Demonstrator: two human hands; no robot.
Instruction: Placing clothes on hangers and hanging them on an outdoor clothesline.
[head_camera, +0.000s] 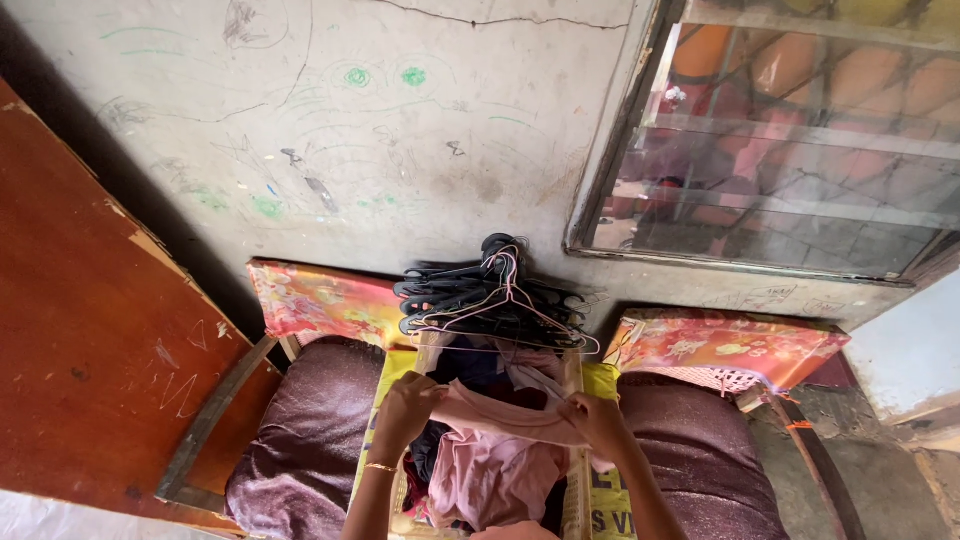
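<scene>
Both hands pinch one pink garment (500, 455) between them: the left hand (408, 402), with a thin gold bangle (380, 467) at its wrist, has its grip pressed together on the upper left edge of the cloth, and the right hand (598, 420) has its grip closed on the upper right edge, so the top hem runs taut from one grip to the other. Below the grips the garment hangs down over a pale woven basket (574, 480), which seems to hold more clothes, dark ones among them, though the heap is hard to make out. Just beyond the grips a bundle of black and pink hangers (490, 300) lies on the basket's far edge against the scribbled wall (330, 130). Purple cushions (310, 430) lie on either side of the hands, and a barred window (790, 150) stands past the right grip.
</scene>
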